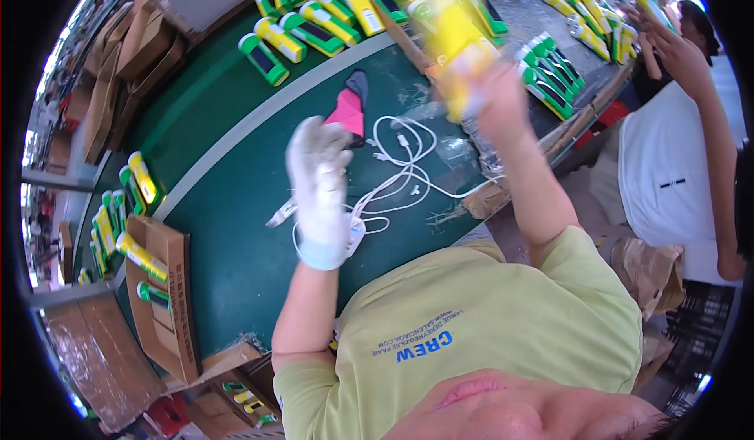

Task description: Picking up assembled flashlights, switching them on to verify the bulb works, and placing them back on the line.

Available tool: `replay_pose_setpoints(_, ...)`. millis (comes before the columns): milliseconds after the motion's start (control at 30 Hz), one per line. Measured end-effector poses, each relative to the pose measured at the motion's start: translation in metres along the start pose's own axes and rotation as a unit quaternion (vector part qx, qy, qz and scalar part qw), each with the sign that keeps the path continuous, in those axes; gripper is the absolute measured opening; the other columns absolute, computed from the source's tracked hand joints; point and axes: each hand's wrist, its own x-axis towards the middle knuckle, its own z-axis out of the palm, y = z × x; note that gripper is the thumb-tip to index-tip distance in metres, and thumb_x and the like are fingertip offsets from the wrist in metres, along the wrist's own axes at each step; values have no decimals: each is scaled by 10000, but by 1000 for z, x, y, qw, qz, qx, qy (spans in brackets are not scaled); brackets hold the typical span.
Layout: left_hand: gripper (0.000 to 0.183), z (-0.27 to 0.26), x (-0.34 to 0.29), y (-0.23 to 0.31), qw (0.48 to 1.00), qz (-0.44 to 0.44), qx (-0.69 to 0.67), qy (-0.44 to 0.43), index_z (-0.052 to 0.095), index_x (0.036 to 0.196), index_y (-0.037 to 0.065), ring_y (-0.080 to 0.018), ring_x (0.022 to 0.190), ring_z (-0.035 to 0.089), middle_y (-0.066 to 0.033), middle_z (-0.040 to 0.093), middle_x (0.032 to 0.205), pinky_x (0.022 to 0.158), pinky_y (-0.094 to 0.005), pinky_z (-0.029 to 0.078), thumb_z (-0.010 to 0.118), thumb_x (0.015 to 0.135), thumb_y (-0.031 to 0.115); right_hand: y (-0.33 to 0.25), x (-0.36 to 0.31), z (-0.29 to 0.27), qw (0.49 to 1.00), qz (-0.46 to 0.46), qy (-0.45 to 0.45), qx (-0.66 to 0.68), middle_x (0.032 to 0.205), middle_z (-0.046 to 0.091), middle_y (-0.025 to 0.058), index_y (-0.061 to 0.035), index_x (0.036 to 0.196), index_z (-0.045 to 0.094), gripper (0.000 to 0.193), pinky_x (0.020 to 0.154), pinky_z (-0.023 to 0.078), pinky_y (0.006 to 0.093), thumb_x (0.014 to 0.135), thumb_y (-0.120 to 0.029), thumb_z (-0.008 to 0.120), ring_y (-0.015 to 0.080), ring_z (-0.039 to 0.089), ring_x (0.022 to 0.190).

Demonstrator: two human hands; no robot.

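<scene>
My left hand (318,185), in a white glove, is raised over the dark green table. Its fingers are loosely bent and apart, with nothing in them. White charging cables (408,165) and a white plug block (356,236) lie beside and below it. Past its fingertips is a pink and grey cloth (347,112). At the far side, my right hand (491,94) is blurred by motion and closed around a yellow flashlight (452,36); whether it holds more than one is too smeared to tell. Several yellow and green flashlights (318,24) with dark panels lie just left of it.
Green flashlights (550,75) lie in a row at the right, with yellow ones (593,24) beyond. A coworker (675,157) stands at the right, one arm raised. An open cardboard box (182,306) with flashlights stands at the left. A pale strip (259,110) curves across the table.
</scene>
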Motion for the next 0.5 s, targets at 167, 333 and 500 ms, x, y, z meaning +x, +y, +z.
replay_pose_setpoints(167,551,-27,17,5,994,-40,89,51,351,1387,5,-220,1151,521,-138,489,1280,978,-339,422,506,971,331,-8,52,-70,781,43,0,-623,879,686,151,-1,1007,651,498,779,511,413,787,-447,668,290,674,867)
replay_pose_setpoints(333,506,-47,56,-19,985,-124,112,50,400,1378,29,-184,1116,525,-97,493,1269,946,-329,423,533,959,282,18,94,-107,618,12,58,-784,1114,606,111,-92,1127,605,571,820,501,455,775,-535,678,333,649,950)
replay_pose_setpoints(500,567,-88,120,-61,957,-99,260,86,442,1350,39,-204,1092,559,-102,558,1213,948,-342,438,605,913,360,71,103,-111,614,-4,-20,-789,1013,633,129,-76,986,605,317,744,538,440,779,-310,657,309,666,888)
